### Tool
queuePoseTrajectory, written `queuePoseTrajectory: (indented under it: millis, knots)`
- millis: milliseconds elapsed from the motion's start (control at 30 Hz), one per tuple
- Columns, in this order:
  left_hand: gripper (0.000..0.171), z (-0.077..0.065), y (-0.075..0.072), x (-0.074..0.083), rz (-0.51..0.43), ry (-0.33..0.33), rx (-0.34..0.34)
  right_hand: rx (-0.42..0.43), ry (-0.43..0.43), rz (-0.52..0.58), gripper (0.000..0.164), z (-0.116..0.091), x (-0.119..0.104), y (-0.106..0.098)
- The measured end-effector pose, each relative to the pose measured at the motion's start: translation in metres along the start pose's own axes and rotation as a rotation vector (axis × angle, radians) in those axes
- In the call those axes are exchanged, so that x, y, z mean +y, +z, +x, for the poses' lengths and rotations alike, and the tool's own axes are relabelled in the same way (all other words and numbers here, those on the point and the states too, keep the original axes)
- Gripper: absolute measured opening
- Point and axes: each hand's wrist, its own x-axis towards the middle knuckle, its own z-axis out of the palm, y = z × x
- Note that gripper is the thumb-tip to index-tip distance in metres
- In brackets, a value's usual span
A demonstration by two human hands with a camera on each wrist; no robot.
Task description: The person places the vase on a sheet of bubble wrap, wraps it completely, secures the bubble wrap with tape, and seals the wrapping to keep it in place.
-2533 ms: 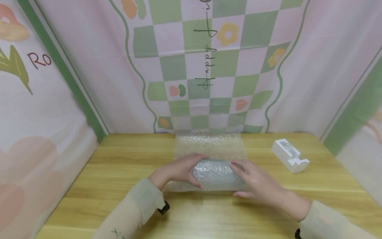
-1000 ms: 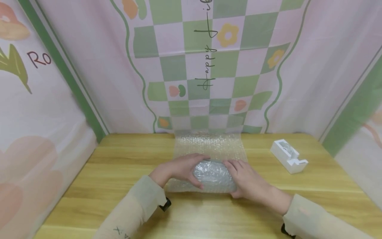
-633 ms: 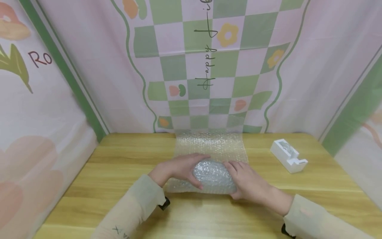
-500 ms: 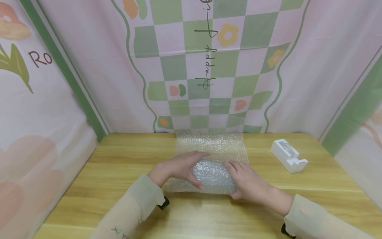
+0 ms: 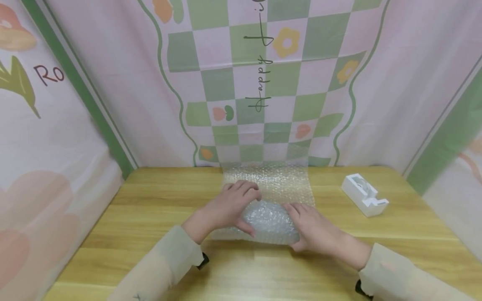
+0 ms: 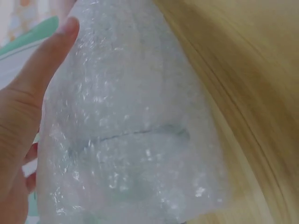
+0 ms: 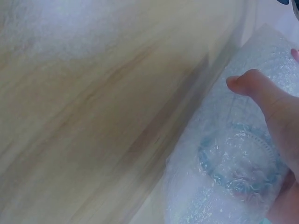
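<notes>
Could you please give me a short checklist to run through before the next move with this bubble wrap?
1. Right hand holding the wrapped bundle: ok, it grips the right end.
2. Left hand holding firmly: cannot tell; it is at the left end, but how firmly it touches is unclear.
3. Wrap fully rolled up: not ok; a loose sheet stretches beyond the bundle to the table's far edge.
4. Tape dispenser nearby: ok, probably within the right hand's reach.
5. Tape end free to pull: cannot tell, too small to see.
</notes>
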Motion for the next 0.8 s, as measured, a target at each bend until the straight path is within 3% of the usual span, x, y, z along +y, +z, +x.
queuePoseTrajectory:
  millis: [133, 233, 333, 533, 800]
  knots:
    - [0.070, -0.004, 0.000, 0.003, 0.096, 0.077, 0.079, -0.019, 0.014, 0.009, 0.102, 0.000, 0.001, 0.001]
    - [0.064, -0.007, 0.003, 0.003, 0.102, 0.138, 0.129, -0.048, 0.035, 0.035, 0.103, 0.000, 0.003, 0.002]
    - [0.064, -0.008, 0.005, 0.003, 0.084, 0.155, 0.149, -0.076, 0.057, 0.065, 0.104, 0.001, 0.005, 0.003]
    - [0.068, -0.009, 0.005, 0.006, 0.053, 0.106, 0.099, -0.104, 0.084, 0.122, 0.106, 0.004, 0.008, -0.001]
    - [0.101, -0.009, 0.002, 0.016, 0.053, -0.038, -0.046, -0.154, 0.100, 0.171, 0.105, 0.009, 0.010, -0.005]
